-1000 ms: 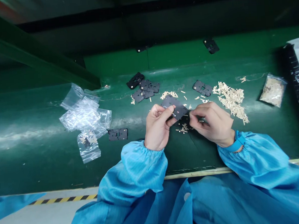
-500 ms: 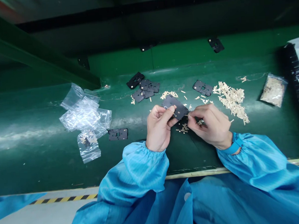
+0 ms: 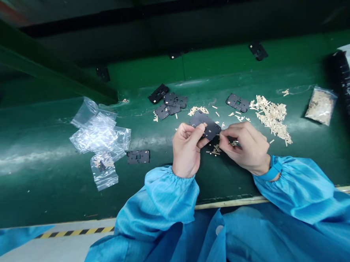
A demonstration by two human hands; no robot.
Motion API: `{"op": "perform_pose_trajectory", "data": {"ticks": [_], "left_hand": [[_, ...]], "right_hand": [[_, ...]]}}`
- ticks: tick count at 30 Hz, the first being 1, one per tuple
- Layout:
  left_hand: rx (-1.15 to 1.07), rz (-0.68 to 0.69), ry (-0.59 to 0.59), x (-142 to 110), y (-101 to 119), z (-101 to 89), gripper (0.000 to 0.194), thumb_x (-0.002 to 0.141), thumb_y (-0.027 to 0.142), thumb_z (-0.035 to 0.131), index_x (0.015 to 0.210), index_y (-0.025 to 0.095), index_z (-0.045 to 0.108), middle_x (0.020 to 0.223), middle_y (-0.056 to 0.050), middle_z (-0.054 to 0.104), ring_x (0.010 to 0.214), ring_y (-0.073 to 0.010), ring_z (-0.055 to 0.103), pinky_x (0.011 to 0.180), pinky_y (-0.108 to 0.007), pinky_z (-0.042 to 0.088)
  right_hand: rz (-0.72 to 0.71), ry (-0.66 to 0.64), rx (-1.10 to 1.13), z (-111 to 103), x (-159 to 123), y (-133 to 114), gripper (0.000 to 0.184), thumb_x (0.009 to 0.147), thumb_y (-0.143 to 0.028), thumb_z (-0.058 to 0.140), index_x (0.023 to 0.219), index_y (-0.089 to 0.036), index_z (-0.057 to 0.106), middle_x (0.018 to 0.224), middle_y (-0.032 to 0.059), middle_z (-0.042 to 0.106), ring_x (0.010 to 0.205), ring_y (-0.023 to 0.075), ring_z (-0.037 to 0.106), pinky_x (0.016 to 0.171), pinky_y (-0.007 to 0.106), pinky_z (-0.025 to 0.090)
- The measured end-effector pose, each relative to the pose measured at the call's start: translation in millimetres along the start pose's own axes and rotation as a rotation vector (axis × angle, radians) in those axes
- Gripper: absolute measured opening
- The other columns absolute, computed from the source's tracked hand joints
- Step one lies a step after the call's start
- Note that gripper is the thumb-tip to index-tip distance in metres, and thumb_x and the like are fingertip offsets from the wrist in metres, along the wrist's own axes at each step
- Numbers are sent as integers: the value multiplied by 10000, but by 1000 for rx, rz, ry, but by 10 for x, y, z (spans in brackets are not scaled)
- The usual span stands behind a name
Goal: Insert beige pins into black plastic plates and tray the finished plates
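My left hand (image 3: 188, 148) pinches a flat black plastic plate (image 3: 206, 125) between thumb and fingers, holding it tilted above the green belt (image 3: 47, 174). Close by, my right hand (image 3: 245, 144) has its fingers pinched together at the plate's right edge, seemingly on a small beige piece too tiny to name. Loose beige clips (image 3: 214, 149) lie scattered on the belt right under both hands.
A heap of beige clips (image 3: 270, 115) lies to the right, with a filled bag (image 3: 320, 105) beyond. Black plates are piled (image 3: 170, 101) behind my hands; single ones lie at the left (image 3: 138, 156) and right (image 3: 237, 102). Empty clear bags (image 3: 99, 135) sit left.
My right hand has moved a little left, closing onto the plate's right edge. The black parts on the far rail have drifted to the right.
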State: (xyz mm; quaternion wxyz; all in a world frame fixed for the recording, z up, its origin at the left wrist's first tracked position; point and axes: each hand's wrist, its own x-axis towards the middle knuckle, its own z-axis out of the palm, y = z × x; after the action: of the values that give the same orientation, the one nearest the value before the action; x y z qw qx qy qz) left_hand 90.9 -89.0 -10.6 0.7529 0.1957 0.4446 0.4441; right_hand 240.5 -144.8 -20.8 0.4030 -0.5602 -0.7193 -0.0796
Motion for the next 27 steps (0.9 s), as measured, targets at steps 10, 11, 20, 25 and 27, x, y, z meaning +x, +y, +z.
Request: {"op": "perform_pose_trajectory", "data": {"ticks": [10, 11, 20, 25, 27], "left_hand": [[21, 8, 5, 18, 14, -13, 456, 696, 295, 902, 762, 198, 462, 800, 54, 731, 744, -85, 729, 664, -166, 591], [25, -1, 4, 18, 22, -15, 456, 696, 295, 901, 767, 199, 461, 810, 55, 732, 749, -85, 729, 664, -163, 590], [40, -108, -73, -14, 47, -11, 476, 670, 299, 915, 749, 196, 457, 827, 44, 727, 708, -78, 709, 612, -148, 587], [32, -87, -77, -28, 38, -2, 486, 664, 303, 922, 752, 199, 455, 780, 57, 708, 687, -72, 701, 598, -138, 581], [19, -84, -65, -23, 44, -3, 485, 664, 288, 922, 761, 200, 455, 765, 60, 706, 678, -72, 700, 600, -142, 586]], "right_hand": [[37, -53, 165, -15, -16, 8, 185, 877, -107, 727, 1025, -209, 682, 907, 46, 743, 790, 177, 709, 698, 307, 591], [131, -39, 258, -32, 10, 25, 158, 886, -115, 719, 1005, -215, 688, 899, 41, 731, 787, 175, 700, 692, 312, 585], [959, -358, 1332, -45, 141, 208, 242, 892, -387, 779, 1038, -211, 701, 702, -36, 616, 563, 105, 566, 512, 241, 451], [1038, -457, 1517, -19, 141, 164, 280, 892, -416, 779, 984, -202, 623, 618, -50, 618, 505, 102, 546, 518, 245, 447], [962, -417, 1475, -1, 112, 152, 239, 919, -371, 760, 1027, -202, 630, 642, -45, 649, 508, 99, 574, 524, 240, 461]]}}
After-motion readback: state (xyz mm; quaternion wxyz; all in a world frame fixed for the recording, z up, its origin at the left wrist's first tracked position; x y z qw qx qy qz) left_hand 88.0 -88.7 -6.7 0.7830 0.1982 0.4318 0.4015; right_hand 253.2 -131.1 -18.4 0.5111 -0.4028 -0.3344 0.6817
